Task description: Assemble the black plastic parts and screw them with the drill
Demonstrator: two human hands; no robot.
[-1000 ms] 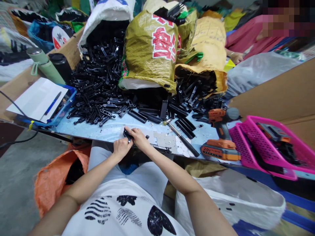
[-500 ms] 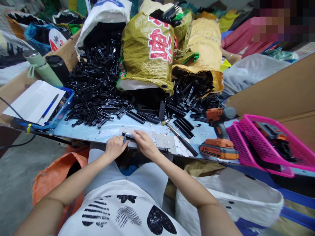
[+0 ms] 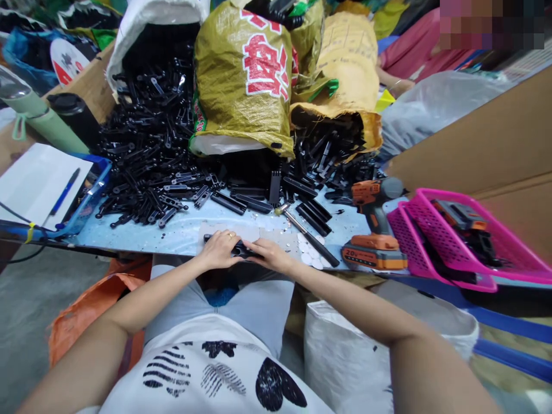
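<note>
My left hand (image 3: pixel 221 248) lies curled over the left part of a long black plastic part (image 3: pixel 240 248) at the near edge of the light blue table (image 3: pixel 190 225). My right hand (image 3: pixel 272 256) pinches the same part from its right end. The part rests on a pale cardboard pad (image 3: pixel 254 232). A ring shows on a left finger.
A heap of black plastic parts (image 3: pixel 146 149) spills from a white sack and a yellow sack (image 3: pixel 245 75) behind. An orange cordless drill (image 3: pixel 374 224), a hammer (image 3: pixel 306 233) and a pink basket (image 3: pixel 466 241) lie right. A blue tray with paper and pen (image 3: pixel 47 184) sits left. Another person's sleeve (image 3: pixel 414 52) is far right.
The left hand has slid right onto the black part, both hands have come closer together on it, and the view has shifted a little left and down.
</note>
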